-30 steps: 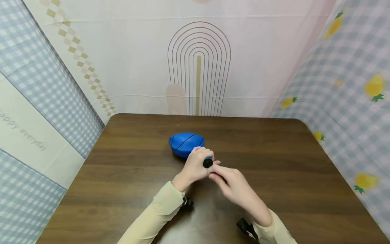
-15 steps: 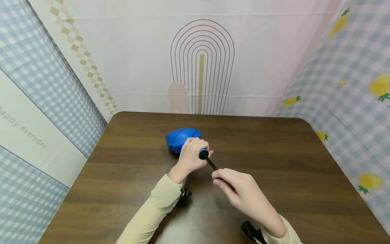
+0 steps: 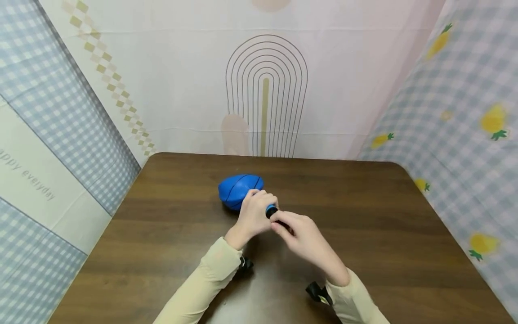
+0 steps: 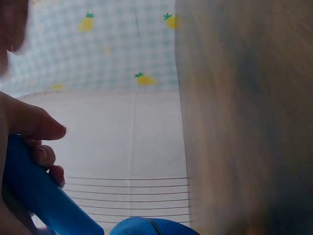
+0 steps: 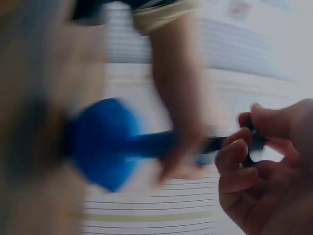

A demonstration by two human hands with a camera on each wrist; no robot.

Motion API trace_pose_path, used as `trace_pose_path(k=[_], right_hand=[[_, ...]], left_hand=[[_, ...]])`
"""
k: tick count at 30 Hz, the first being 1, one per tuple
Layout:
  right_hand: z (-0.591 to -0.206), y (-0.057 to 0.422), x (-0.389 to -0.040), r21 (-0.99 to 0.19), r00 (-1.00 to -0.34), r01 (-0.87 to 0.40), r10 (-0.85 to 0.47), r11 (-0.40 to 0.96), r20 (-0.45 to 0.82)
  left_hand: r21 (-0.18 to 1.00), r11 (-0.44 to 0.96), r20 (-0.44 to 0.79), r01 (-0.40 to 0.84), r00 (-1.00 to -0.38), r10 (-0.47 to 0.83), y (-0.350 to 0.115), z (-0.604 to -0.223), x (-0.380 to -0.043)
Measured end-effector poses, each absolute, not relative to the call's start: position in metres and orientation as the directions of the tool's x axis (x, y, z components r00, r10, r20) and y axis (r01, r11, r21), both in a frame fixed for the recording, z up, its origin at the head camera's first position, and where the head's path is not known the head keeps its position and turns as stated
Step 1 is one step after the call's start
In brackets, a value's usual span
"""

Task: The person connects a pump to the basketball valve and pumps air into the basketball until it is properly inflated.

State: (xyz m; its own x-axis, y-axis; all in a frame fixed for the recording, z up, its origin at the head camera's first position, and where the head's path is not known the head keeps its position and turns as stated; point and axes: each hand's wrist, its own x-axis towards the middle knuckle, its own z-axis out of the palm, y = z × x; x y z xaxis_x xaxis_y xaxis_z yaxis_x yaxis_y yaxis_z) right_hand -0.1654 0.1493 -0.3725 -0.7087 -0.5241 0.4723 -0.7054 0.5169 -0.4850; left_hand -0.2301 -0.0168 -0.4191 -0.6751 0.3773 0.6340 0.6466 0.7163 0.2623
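A blue rugby-shaped ball (image 3: 238,190) with black seam lines lies on the wooden table (image 3: 162,225). Beside it my left hand (image 3: 254,213) grips the blue barrel of a ball pump (image 4: 49,196), the fingers wrapped round it. In the right wrist view the barrel (image 5: 151,144) runs from the ball to the left hand, though blur hides where they meet. My right hand (image 3: 305,236) holds the pump's black handle (image 5: 255,147), close to the barrel's end. Only a short stretch of the black rod (image 5: 213,144) shows between the two hands.
A pale cloth with an arch print (image 3: 266,99) hangs behind the table's far edge. Checked cloths stand at both sides, the right one (image 3: 457,135) with pineapples. Black straps (image 3: 244,265) sit at the cuffs of both sleeves.
Half a second ago the right hand had drawn the handle away, baring the black rod; now it is back near the left hand. The left hand stays on the barrel.
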Motion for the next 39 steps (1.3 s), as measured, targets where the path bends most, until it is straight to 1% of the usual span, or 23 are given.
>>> trace_pose_path(k=[3, 5, 7, 9, 12, 16, 17, 19, 21, 23, 25, 27, 30, 32, 36, 39], right_hand=[[-0.351, 0.157, -0.145, -0.449, -0.688, -0.725, -0.519, 0.523, 0.508], [-0.344, 0.16, -0.135, -0.422, -0.667, -0.743, -0.517, 0.52, 0.537], [-0.344, 0.158, -0.134, -0.423, -0.671, -0.738, -0.504, 0.526, 0.544], [-0.351, 0.153, -0.141, -0.451, -0.705, -0.706, -0.482, 0.546, 0.52], [-0.367, 0.143, -0.16, -0.533, -0.768, -0.64, -0.46, 0.554, 0.445], [-0.384, 0.137, -0.173, -0.602, -0.783, -0.615, -0.483, 0.509, 0.392], [-0.386, 0.137, -0.173, -0.605, -0.78, -0.618, -0.489, 0.503, 0.39], [-0.383, 0.138, -0.168, -0.606, -0.783, -0.615, -0.484, 0.504, 0.391], [-0.374, 0.141, -0.158, -0.596, -0.795, -0.602, -0.465, 0.531, 0.39], [-0.363, 0.145, -0.145, -0.574, -0.79, -0.611, -0.463, 0.545, 0.401], [-0.353, 0.148, -0.134, -0.545, -0.773, -0.634, -0.47, 0.549, 0.426], [-0.349, 0.15, -0.128, -0.506, -0.744, -0.668, -0.48, 0.546, 0.465], [-0.355, 0.147, -0.136, -0.481, -0.721, -0.692, -0.481, 0.538, 0.499], [-0.364, 0.143, -0.148, -0.499, -0.732, -0.68, -0.472, 0.537, 0.49], [-0.383, 0.141, -0.171, -0.591, -0.779, -0.623, -0.478, 0.513, 0.405], [-0.385, 0.145, -0.175, -0.618, -0.792, -0.599, -0.488, 0.509, 0.366]], left_hand=[[0.329, 0.682, 0.641, 0.653, -0.685, 0.346, -0.017, -0.418, -0.237], [0.353, 0.652, 0.657, 0.671, -0.674, 0.338, -0.017, -0.418, -0.239], [0.369, 0.614, 0.678, 0.698, -0.654, 0.336, -0.015, -0.419, -0.239], [0.373, 0.578, 0.699, 0.725, -0.63, 0.338, -0.013, -0.42, -0.236], [0.345, 0.561, 0.733, 0.752, -0.589, 0.339, -0.015, -0.421, -0.23], [0.249, 0.595, 0.751, 0.764, -0.54, 0.38, -0.019, -0.424, -0.227], [0.229, 0.608, 0.743, 0.76, -0.54, 0.395, -0.02, -0.424, -0.227], [0.23, 0.623, 0.714, 0.748, -0.564, 0.414, -0.021, -0.423, -0.23], [0.257, 0.642, 0.679, 0.723, -0.607, 0.412, -0.022, -0.421, -0.234], [0.291, 0.654, 0.657, 0.699, -0.642, 0.394, -0.023, -0.418, -0.239], [0.32, 0.655, 0.651, 0.685, -0.661, 0.373, -0.024, -0.417, -0.242], [0.327, 0.645, 0.663, 0.691, -0.654, 0.364, -0.024, -0.416, -0.243], [0.34, 0.608, 0.687, 0.718, -0.631, 0.36, -0.024, -0.418, -0.241], [0.328, 0.592, 0.707, 0.736, -0.607, 0.363, -0.022, -0.419, -0.237], [0.256, 0.607, 0.706, 0.752, -0.575, 0.414, -0.019, -0.424, -0.229], [0.226, 0.623, 0.667, 0.749, -0.585, 0.461, -0.015, -0.425, -0.225]])
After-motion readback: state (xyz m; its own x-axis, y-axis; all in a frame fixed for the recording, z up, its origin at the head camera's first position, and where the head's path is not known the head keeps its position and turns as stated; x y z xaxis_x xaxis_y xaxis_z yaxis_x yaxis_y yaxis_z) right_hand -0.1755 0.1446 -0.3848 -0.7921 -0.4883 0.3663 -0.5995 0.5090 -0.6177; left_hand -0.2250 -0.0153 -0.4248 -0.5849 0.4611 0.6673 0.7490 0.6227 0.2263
